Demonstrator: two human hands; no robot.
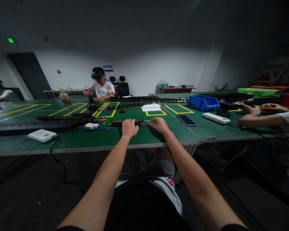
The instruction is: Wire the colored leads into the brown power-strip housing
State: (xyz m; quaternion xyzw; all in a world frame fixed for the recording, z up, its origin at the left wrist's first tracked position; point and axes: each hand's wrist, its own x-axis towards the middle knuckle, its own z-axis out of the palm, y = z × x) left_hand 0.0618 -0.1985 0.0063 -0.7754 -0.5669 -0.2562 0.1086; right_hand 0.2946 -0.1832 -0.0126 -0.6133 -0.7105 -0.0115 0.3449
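My left hand [129, 128] lies over a narrow black strip-shaped part [117, 123] on the green table, its fingers bent down around the strip. From the strip's right end runs a bundle of thin coloured wires [145, 122], red, blue and green among them. My right hand [160, 124] is closed in a pinch at the far end of these wires. Its fingertips partly hide what they hold. Left of my left hand lie a white connector block [91, 126] and blue wires [107, 128].
Long black strips [65, 122] lie at the left, behind a white power bank [42, 136]. To the right are a phone [187, 120], another white power bank [215, 118] and a blue bin [203, 102]. White papers [151, 107] lie ahead. A co-worker's hands [251, 109] work at the right; another person [101, 86] sits opposite.
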